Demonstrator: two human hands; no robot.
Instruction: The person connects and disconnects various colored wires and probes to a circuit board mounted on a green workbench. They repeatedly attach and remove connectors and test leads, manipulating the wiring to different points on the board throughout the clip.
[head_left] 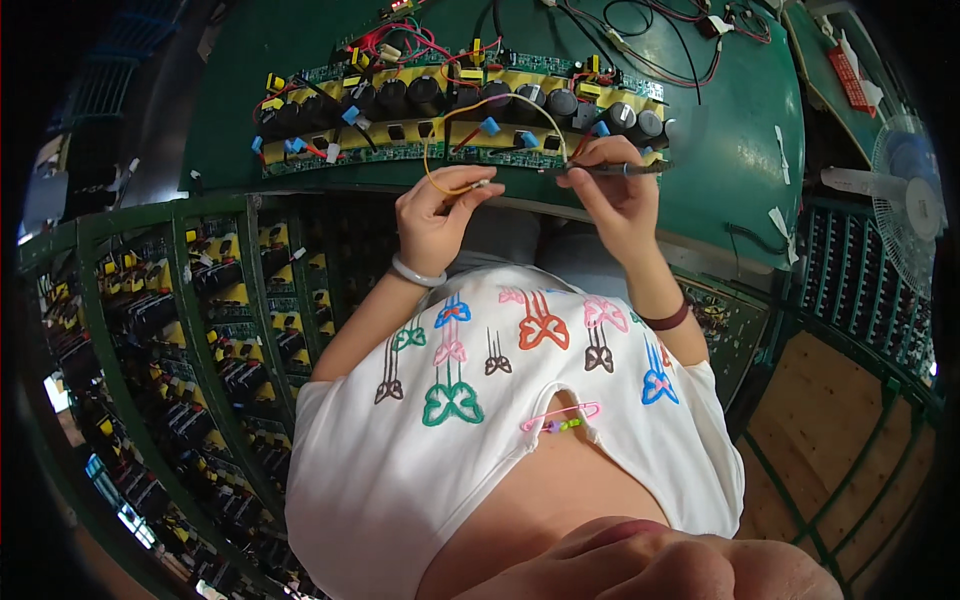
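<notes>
My left hand (436, 215) is closed, its thumb and fingers pinching one end of a thin wire (428, 150), where a small pale tip shows. The wire arches up over the circuit boards, yellow-orange on the left and whitish on the right, and comes down to my right hand (618, 192). There the right fingers are closed around a slim dark rod-like thing (640, 168) with a bluish spot; its kind is unclear. Just beyond both hands lies a long row of circuit boards (400, 155) with black capacitors, yellow parts and blue-ended leads.
Boards rest on a green table (735, 180). Loose dark cables (690, 60) lie at its back right. Racks full of similar boards (215, 290) stand at left. A fan (912, 195) and a red basket (848, 80) are at right, above a wooden panel (815, 410).
</notes>
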